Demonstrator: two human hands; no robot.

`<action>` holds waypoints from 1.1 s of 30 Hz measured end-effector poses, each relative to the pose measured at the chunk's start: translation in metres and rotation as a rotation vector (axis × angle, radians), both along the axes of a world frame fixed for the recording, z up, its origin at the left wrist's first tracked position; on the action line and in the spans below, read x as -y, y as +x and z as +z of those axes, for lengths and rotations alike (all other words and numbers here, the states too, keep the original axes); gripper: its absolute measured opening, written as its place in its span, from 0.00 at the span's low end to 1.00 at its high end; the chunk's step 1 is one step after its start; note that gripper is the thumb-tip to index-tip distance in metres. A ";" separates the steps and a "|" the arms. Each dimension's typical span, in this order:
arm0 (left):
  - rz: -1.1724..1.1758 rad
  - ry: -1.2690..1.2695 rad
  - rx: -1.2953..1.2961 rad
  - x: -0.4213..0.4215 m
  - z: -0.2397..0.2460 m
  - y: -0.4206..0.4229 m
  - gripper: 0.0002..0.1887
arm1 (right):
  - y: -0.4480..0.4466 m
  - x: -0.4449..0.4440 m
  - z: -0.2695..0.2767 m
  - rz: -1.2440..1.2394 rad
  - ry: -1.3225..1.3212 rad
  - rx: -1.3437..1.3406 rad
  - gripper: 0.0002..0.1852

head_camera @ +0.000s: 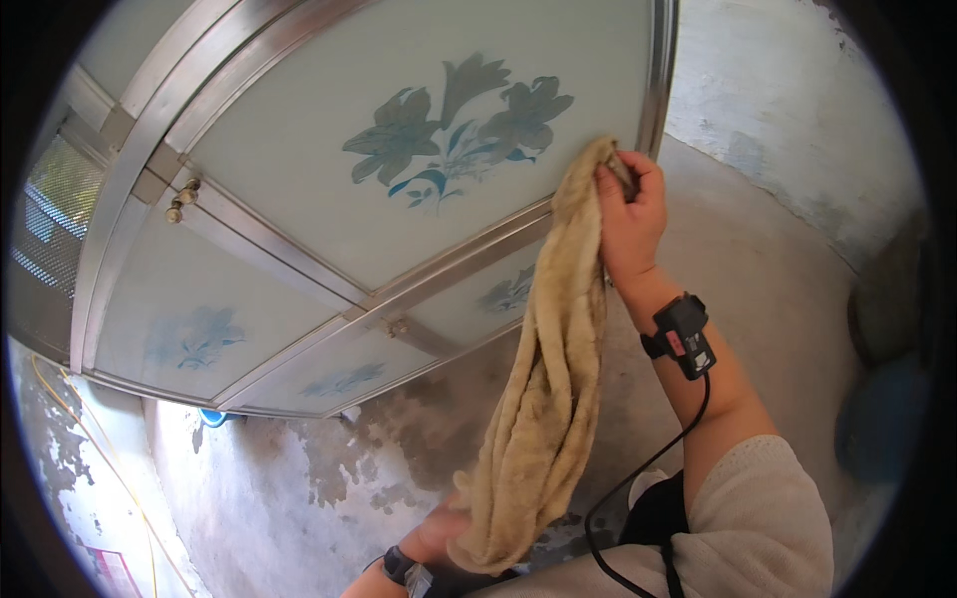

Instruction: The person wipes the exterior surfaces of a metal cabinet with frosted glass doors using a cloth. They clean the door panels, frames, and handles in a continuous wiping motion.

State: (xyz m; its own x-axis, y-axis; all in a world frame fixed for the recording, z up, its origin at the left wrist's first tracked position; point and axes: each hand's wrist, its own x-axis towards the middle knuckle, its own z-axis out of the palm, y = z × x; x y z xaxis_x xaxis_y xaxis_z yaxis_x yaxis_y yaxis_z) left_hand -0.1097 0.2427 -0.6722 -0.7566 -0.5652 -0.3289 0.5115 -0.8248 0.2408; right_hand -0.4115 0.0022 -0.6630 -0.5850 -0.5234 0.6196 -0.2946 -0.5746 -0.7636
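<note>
A long, bunched tan cloth [549, 374] with a plush surface hangs between my two hands. My right hand [635, 205] grips its upper end beside the metal frame of a cabinet. The lower end is at my left hand [441, 527], which is partly hidden behind the folds, so its fingers do not show clearly. In front of me stands the metal-framed cabinet [478, 235], with pale glass panels bearing blue and grey flower patterns. A small metal knob [182, 200] sits on its frame at the left. Each wrist wears a dark strapped device.
The concrete floor [748, 284] has worn, patchy areas. A black cable runs from my right wrist device. A wall [807, 97] rises at the upper right, and a blurred blue object [878, 422] is at the right edge. Yellow cords [123, 478] hang at the lower left.
</note>
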 end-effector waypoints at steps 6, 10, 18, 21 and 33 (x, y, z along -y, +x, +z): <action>0.024 -0.112 0.334 0.006 0.007 -0.004 0.40 | -0.041 0.009 -0.014 0.021 0.082 0.218 0.12; 0.093 -0.244 0.527 0.011 0.011 -0.016 0.37 | -0.044 0.003 0.003 0.693 0.004 0.805 0.13; 0.317 -0.304 0.550 0.018 -0.005 -0.015 0.36 | -0.044 -0.022 0.009 0.923 0.467 1.003 0.23; 0.358 -0.298 0.430 0.015 -0.011 -0.005 0.40 | -0.030 -0.033 -0.006 0.991 0.677 0.898 0.23; 0.365 -0.086 0.293 0.008 -0.013 0.004 0.31 | -0.054 -0.023 0.002 0.146 0.235 0.395 0.15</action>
